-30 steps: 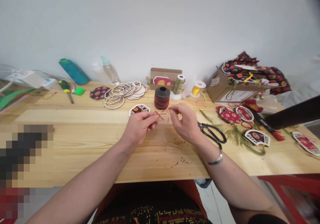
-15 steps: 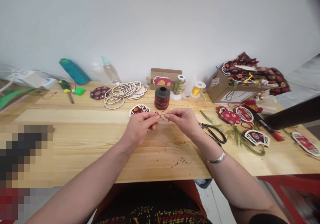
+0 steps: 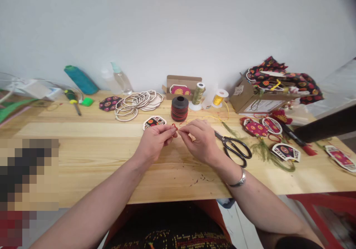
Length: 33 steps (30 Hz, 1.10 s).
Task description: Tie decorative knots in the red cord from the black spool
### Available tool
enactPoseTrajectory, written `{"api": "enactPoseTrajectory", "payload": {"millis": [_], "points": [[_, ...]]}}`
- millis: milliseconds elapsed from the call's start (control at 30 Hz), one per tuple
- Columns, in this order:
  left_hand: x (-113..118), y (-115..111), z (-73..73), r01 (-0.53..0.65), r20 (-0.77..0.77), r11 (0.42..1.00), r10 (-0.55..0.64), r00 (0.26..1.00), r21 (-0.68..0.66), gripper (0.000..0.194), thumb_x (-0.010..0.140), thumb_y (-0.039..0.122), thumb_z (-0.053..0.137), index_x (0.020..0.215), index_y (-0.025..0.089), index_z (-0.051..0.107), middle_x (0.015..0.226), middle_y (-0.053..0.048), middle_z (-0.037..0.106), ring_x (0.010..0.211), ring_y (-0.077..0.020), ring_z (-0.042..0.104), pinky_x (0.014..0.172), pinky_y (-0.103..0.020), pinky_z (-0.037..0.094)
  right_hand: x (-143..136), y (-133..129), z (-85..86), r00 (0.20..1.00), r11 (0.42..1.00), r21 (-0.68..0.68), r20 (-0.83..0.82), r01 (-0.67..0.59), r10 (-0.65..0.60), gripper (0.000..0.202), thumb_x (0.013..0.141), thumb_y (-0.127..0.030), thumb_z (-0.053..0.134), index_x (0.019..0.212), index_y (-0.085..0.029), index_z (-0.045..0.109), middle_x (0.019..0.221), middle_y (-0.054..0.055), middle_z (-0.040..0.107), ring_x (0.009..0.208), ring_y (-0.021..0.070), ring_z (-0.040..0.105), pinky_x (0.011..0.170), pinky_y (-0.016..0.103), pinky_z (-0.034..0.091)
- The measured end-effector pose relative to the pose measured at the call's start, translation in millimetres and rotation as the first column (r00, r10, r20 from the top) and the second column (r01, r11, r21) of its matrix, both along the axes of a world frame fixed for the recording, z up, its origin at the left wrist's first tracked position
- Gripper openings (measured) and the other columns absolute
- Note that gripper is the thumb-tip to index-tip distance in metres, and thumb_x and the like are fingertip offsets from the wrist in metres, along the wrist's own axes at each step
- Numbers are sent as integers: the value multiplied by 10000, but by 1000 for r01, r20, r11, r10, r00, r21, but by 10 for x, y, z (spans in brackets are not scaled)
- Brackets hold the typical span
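Note:
Red cord (image 3: 174,126) shows between the fingertips of both hands, above the middle of the wooden table. My left hand (image 3: 156,141) pinches it from the left. From the right, my right hand (image 3: 199,139) meets it with thumb and fingertips closed on the cord's end. Just behind the hands stands a black spool (image 3: 179,109) wound with dark red cord. A patterned ornament (image 3: 154,123) in a pale frame lies behind my left hand. Black-handled scissors (image 3: 236,147) lie right of my right hand.
Pale frames (image 3: 139,102) lie piled at the back left. A green spool (image 3: 198,94) and a yellow spool (image 3: 219,98) stand near a small carton. At the right are a cardboard box (image 3: 250,99), tasselled ornaments (image 3: 257,127) and a black post (image 3: 325,121).
My right hand has moved left, closer to my left fingertips, and turned slightly. More of the scissors shows. Less red cord shows between the hands.

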<state>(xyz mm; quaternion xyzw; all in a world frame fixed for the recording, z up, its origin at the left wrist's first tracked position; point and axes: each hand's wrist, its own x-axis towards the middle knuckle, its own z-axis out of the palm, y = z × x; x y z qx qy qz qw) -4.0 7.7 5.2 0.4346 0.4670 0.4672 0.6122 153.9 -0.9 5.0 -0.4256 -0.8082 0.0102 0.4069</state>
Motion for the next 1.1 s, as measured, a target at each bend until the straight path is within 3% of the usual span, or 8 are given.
{"api": "enactPoseTrajectory", "payload": {"millis": [167, 467, 767, 967, 1033, 1100], "points": [[-2, 15, -27, -12, 81, 998, 17, 997, -66, 158, 601, 243, 768, 662, 109, 710, 565, 1, 572, 432, -16, 355, 411, -179, 198, -7, -8, -27, 961, 964, 267, 269, -18, -57, 198, 884, -177, 497, 714, -171, 598, 657, 13, 595, 665, 147, 449, 639, 327, 278], [-7, 55, -37, 26, 201, 976, 19, 979, -216, 228, 517, 201, 821, 671, 84, 701, 486, 52, 436, 408, 4, 299, 388, -149, 139, -73, -67, 17, 870, 905, 418, 473, -83, -139, 244, 866, -52, 437, 673, -146, 553, 632, 34, 521, 653, 170, 383, 625, 339, 250], [-17, 62, -86, 90, 262, 949, -8, 965, -302, 222, 523, 182, 816, 661, 97, 664, 442, 88, 349, 376, 6, 265, 373, -141, 132, -127, -102, -2, 854, 893, 438, 500, -103, -147, 238, 865, -45, 416, 699, -136, 560, 657, 43, 501, 666, 172, 378, 644, 358, 264], [-6, 29, -72, 23, 174, 966, 22, 985, -256, 275, 508, 216, 828, 700, 93, 675, 490, 58, 454, 399, 3, 330, 386, -129, 192, -126, -104, -32, 859, 907, 400, 503, -135, -93, 253, 878, -41, 394, 736, -119, 588, 681, 51, 526, 677, 166, 399, 643, 360, 279], [-6, 23, -59, -10, 148, 973, 45, 988, -229, 266, 514, 231, 826, 686, 97, 673, 501, 51, 478, 408, 0, 348, 394, -130, 208, -105, -90, -31, 895, 927, 340, 446, -157, -12, 237, 888, -72, 403, 773, -125, 604, 703, 50, 557, 684, 161, 421, 651, 354, 302], [-7, 25, -47, -29, 125, 982, 54, 991, -189, 253, 529, 247, 820, 671, 97, 674, 504, 43, 498, 401, 2, 331, 391, -136, 194, -71, -56, -22, 964, 968, 218, 258, -127, 69, 218, 895, -121, 420, 796, -139, 613, 737, 50, 594, 710, 155, 462, 664, 334, 339]]}}
